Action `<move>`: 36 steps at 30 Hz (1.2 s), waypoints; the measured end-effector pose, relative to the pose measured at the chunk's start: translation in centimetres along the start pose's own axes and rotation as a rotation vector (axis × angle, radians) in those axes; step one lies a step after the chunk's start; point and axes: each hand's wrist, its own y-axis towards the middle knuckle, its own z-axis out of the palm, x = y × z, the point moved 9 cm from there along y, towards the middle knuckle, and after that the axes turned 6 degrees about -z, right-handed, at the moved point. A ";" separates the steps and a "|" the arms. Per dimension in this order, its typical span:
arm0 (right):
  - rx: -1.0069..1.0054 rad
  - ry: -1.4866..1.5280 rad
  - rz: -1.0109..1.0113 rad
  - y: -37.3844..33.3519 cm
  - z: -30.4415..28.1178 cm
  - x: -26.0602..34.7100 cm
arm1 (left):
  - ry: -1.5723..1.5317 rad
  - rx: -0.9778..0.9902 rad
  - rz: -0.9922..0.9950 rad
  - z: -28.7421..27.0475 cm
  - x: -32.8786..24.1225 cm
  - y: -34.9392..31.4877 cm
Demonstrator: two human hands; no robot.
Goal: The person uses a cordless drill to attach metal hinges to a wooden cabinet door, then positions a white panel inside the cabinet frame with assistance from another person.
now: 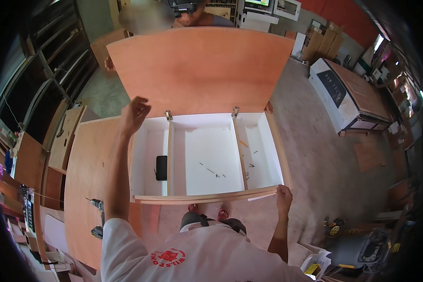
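A shallow wooden cabinet [211, 194] lies in front of me, its white inside split into three compartments by two dividers. Two metal hinges join it to an orange-brown wooden panel [202, 70] raised at its far side. My left hand [135, 114] is lifted over the far left corner, beside the panel's lower edge, fingers loosely bent and apart. At the near right corner my right hand [284, 198] has its fingers closed on the cabinet's rim, by a thin white strip [262, 197]. A black phone [161, 168] lies in the left compartment; several small screws [210, 170] are scattered in the middle one.
Across from me a person [199, 19] stands behind the panel, one hand [109, 64] at its left edge. A cordless drill [97, 205] rests on the wooden table [87, 164] to my left. Shelving stands far left, a large white-sided machine [331, 89] at right.
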 end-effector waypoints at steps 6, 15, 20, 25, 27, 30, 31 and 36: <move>0.026 0.122 0.008 -1.3 4.1 -0.7 | 0.211 0.025 0.116 2.4 -9.2 10.1; -0.007 0.145 0.044 -5.1 6.8 0.4 | 0.469 -0.086 -0.020 0.5 -7.9 24.8; -0.054 0.108 0.118 -8.2 3.7 -1.9 | 0.210 0.093 -0.042 0.0 -8.5 22.7; -0.070 0.305 0.300 -8.5 2.5 -1.0 | -0.142 0.076 -0.074 -0.8 -9.4 12.5; -0.038 0.420 0.320 -7.0 3.1 2.0 | -0.211 0.023 -0.132 -1.0 -9.2 7.9; 0.048 0.503 0.336 -3.8 4.9 8.1 | -0.394 -0.027 -0.231 -0.3 -8.4 -0.1; 0.107 0.549 0.328 -2.4 6.1 10.4 | -0.455 -0.056 -0.289 0.2 -7.8 -3.0; 0.319 1.026 0.328 1.4 10.7 19.3 | -0.623 -0.190 -0.472 3.8 -3.7 -16.0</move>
